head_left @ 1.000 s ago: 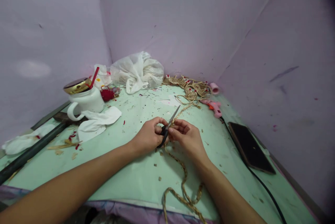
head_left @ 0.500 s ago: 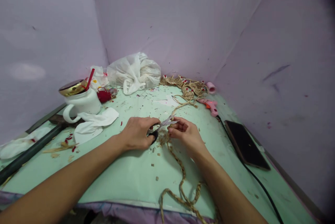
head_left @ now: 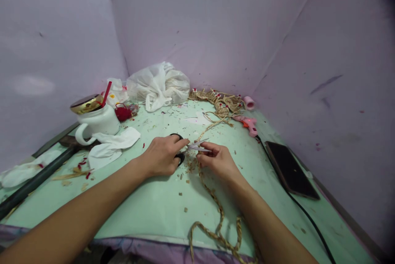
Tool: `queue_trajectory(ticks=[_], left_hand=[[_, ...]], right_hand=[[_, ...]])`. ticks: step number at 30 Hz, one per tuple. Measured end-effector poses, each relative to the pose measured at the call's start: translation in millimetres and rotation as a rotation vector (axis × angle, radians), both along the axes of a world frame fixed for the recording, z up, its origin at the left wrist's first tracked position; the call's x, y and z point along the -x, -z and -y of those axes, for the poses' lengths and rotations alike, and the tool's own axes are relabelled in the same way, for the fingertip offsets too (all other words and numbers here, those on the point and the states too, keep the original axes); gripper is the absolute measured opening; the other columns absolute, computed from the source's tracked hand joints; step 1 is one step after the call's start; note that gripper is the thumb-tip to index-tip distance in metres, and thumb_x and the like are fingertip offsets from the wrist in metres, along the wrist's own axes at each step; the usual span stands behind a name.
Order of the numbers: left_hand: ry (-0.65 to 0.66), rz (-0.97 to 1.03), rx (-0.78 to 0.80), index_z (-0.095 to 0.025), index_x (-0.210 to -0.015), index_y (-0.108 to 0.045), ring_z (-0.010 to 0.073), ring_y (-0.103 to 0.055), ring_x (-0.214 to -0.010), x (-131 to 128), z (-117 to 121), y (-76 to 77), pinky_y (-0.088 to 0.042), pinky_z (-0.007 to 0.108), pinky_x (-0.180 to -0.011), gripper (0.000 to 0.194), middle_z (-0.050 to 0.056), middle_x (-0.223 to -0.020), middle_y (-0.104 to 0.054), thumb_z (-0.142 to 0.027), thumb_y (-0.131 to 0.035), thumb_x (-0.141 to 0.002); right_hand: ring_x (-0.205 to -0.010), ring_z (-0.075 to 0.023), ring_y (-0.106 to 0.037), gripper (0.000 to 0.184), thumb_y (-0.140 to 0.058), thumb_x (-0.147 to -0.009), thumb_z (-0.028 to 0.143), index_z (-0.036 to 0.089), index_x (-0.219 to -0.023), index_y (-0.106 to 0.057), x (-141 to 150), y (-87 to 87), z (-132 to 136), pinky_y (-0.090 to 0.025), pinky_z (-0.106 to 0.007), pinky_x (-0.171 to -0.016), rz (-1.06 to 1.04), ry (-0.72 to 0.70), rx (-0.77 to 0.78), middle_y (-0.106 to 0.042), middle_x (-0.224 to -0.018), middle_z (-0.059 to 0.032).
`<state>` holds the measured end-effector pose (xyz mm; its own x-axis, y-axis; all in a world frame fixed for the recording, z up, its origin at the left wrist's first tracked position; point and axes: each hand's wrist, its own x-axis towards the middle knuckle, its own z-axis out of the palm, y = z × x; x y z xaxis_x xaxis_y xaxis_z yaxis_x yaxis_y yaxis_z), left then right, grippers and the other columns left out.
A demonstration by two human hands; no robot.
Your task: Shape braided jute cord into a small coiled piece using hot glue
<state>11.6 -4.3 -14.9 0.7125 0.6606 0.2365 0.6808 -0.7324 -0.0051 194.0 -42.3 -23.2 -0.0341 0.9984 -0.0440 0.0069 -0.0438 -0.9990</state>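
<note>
My left hand (head_left: 165,155) grips a pair of scissors (head_left: 196,147) by the black handles, blades pointing right and slightly apart. Between the thumb and fingers of my right hand (head_left: 214,159) is a braided straw rope (head_left: 218,206), pinched close to the blades. From there the rope runs down to the front edge of the table in loose loops, while another stretch leads up toward the back. Small cut bits (head_left: 190,168) lie on the table under the blades. Whether the blades touch the rope, I cannot tell.
A white mug (head_left: 98,123), a hammer (head_left: 40,177) and white cloth (head_left: 114,148) lie left. Behind are a plastic bag (head_left: 159,85) and woven straw pieces (head_left: 222,105). A pink glue gun (head_left: 247,124), its black cord and a phone (head_left: 291,169) are on the right.
The scissors have turned a little, with the upper black handle loop now showing and the blades closer together. The rope below my right hand has shifted slightly right.
</note>
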Motion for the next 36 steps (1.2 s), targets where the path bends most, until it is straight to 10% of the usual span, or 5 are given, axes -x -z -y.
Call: queue_trajectory(ticks=[21, 28, 36], left_hand=[[0.007, -0.068, -0.005, -0.023, -0.121, -0.050, 0.0201, -0.060, -0.066, 1.0, -3.6, 2.2, -0.035, 0.027, -0.050, 0.053, 0.005, -0.082, -0.064, -0.011, -0.043, -0.070], [0.026, 0.217, 0.209, -0.023, -0.101, -0.060, 0.0145, -0.058, -0.067, 0.6, -6.4, 6.5, -0.038, 0.022, -0.058, 0.039, -0.001, -0.075, -0.065, -0.010, -0.042, -0.070], [-0.112, 0.412, 0.355, -0.023, -0.094, -0.061, 0.0120, -0.052, -0.062, -2.2, -1.2, -4.6, -0.037, 0.020, -0.056, 0.030, -0.003, -0.072, -0.062, -0.017, -0.047, -0.068]], right_hand=[[-0.045, -0.0073, -0.035, 0.025, -0.061, -0.051, 0.016, 0.015, -0.073, -0.072, -6.0, -6.4, 2.0, -0.028, -0.023, -0.047, -0.060, 0.009, 0.084, -0.046, -0.045, 0.0061], [-0.045, -0.0072, -0.035, 0.032, -0.061, -0.051, 0.016, 0.013, -0.082, -0.070, -5.4, -9.1, 2.2, -0.027, -0.023, -0.047, -0.095, 0.041, 0.104, -0.044, -0.047, 0.0072], [-0.045, -0.0089, -0.039, 0.074, -0.060, -0.050, 0.011, 0.011, -0.123, -0.047, -4.0, -9.5, 4.2, -0.030, -0.022, -0.045, -0.118, -0.006, 0.110, -0.046, -0.050, 0.0099]])
